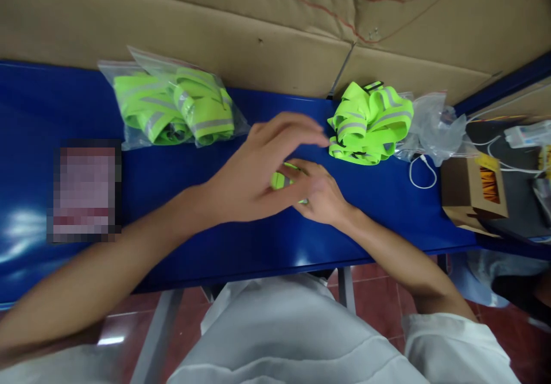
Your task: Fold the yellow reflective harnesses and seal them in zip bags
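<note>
In the middle of the blue table (206,258), my right hand (321,194) is closed around a neon yellow reflective strap (280,181) with a silver stripe. The strap looks folded or rolled small, and fingers cover much of it. My left hand (267,171) hovers over it, fingers curved and spread from the thumb, with nothing visible in its grasp. Its thumb overlaps the right hand in the picture; whether they touch I cannot tell. Beyond the hands on the right lies a loose heap of yellow reflective straps (372,123).
Two clear zip bags (155,108) (204,105) of yellow straps lie at the back left. A blurred-out rectangular item (85,192) is at far left. To the right are crumpled clear bags (441,128), a white cable (424,186) and a cardboard box (462,192). Cardboard (181,22) lines the back.
</note>
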Action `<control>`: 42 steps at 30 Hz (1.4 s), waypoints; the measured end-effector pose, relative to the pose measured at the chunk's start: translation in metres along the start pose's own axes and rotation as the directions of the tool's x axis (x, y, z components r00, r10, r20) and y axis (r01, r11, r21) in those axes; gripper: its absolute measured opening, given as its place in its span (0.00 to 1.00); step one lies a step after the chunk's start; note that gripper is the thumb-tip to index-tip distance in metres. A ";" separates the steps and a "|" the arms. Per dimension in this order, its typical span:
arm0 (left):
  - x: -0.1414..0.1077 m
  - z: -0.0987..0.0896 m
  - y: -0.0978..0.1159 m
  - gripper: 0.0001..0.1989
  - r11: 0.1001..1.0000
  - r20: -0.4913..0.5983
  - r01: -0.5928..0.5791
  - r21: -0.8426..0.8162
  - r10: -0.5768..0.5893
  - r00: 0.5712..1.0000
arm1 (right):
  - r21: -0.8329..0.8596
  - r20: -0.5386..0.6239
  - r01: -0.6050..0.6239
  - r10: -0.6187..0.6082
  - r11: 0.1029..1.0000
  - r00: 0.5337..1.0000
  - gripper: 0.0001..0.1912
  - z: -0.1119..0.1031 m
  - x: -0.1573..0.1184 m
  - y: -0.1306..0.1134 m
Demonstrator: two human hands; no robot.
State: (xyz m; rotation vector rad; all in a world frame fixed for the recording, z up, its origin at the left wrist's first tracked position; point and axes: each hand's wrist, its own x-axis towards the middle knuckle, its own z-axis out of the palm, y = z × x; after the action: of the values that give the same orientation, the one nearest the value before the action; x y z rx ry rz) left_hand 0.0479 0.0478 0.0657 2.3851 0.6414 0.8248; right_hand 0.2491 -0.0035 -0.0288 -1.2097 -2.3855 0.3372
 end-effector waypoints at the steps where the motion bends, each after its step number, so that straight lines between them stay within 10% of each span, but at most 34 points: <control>1: 0.022 0.005 0.008 0.17 0.999 0.017 -0.045 0.010 0.045 0.999 | -0.011 0.024 0.017 -0.017 1.000 1.000 0.26 0.002 0.000 0.000; 7: 0.162 0.105 0.033 0.16 0.804 0.441 -0.412 0.429 0.212 0.872 | -0.081 0.186 0.086 -0.069 0.993 0.980 0.17 0.009 -0.010 -0.002; 12: 0.204 0.172 0.040 0.23 0.778 0.529 -0.399 0.485 0.102 0.843 | 0.026 0.222 0.014 -0.019 1.000 0.975 0.15 0.008 -0.022 0.004; 16: 0.172 0.140 0.057 0.27 0.901 0.384 -0.350 0.257 0.237 0.892 | 0.021 0.238 0.031 -0.035 0.999 0.971 0.14 0.000 -0.021 0.004; 20: 0.098 0.060 0.038 0.28 0.990 0.108 0.064 -0.129 -0.050 0.993 | 0.011 0.200 0.183 -0.181 0.983 0.963 0.28 -0.014 -0.016 -0.010; 23: 0.025 0.015 -0.009 0.30 0.816 0.002 0.335 -0.471 -0.379 0.926 | 0.110 0.206 0.261 -0.279 0.959 0.938 0.35 -0.025 -0.015 -0.025; 27: -0.061 -0.011 -0.050 0.34 0.759 0.191 0.606 -0.238 -0.575 0.795 | 0.380 0.218 0.167 -0.264 0.910 0.940 0.31 -0.031 -0.012 -0.032; 30: -0.093 -0.020 -0.032 0.39 0.822 0.228 0.563 0.093 -0.568 0.791 | 0.549 0.170 0.109 -0.239 0.829 0.956 0.32 -0.034 -0.005 -0.025; 35: -0.081 -0.026 0.015 0.17 0.758 0.018 0.183 0.626 -0.249 0.968 | 0.659 0.199 0.015 -0.194 0.752 0.961 0.37 -0.059 0.003 -0.004; 42: -0.041 0.005 -0.044 0.40 0.814 0.089 0.009 0.581 -0.074 0.993 | 0.539 0.166 -0.121 0.036 0.833 0.985 0.34 -0.093 -0.005 0.017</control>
State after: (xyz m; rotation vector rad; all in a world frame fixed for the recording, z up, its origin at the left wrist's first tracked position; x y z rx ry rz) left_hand 0.0113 0.0546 0.0180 2.9205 1.0145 0.5161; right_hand 0.3094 0.0043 0.0441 -1.0285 -2.1259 1.0927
